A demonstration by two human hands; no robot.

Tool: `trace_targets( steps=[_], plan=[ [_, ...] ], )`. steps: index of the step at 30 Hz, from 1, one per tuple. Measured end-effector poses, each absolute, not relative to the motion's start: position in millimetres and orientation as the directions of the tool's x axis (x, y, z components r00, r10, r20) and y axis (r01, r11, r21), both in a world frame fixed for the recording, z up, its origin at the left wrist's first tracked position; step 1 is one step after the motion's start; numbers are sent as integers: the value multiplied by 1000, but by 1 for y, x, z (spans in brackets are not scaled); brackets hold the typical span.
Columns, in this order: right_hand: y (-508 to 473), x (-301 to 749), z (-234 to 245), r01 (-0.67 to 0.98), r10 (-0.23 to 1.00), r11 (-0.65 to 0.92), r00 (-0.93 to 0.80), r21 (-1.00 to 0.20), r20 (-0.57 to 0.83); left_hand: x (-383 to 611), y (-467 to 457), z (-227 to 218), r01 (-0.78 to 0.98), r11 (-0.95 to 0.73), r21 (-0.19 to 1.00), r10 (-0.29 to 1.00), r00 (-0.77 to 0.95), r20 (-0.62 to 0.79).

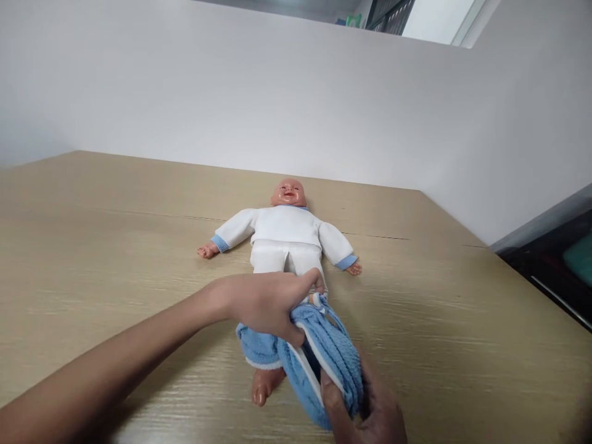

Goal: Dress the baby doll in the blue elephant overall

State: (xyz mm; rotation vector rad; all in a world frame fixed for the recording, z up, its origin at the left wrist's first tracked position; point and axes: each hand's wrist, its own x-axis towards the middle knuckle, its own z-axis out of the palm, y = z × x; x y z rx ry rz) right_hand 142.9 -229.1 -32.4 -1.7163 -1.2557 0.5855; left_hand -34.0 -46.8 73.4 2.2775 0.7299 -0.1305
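Note:
A baby doll (287, 225) in a white top and white trousers lies on its back, head toward the wall and arms spread. Blue terry pants (333, 345) with white edging are bunched over its lower legs; one bare doll foot (263, 385) pokes out on the left. My left hand (272, 305) reaches across the doll's legs, its fingers closed on the upper edge of the pants. My right hand (365, 404) grips the near right part, thumb inside the opening and fingers behind the cloth. The doll's other foot is hidden.
The doll lies on a wooden table (139, 259) with a seam across its far part. A pale wall (231, 92) rises behind it. At the right edge stands a dark glossy object (555, 259), beside the table.

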Motion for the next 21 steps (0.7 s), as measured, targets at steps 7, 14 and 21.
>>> trace_targets(
  steps=[7,14,21],
  plan=[
    [-233,158,-44,774,882,-36,322,-633,343,-24,-57,65,599,-661,451,481,800,-359],
    [-232,153,-59,652,855,57,359,-756,375,-19,-62,57,604,-677,421,485,796,-362],
    [-240,158,-75,131,953,-95,297,-987,-53,-31,-59,53,588,-568,576,505,801,-321]
  ],
)
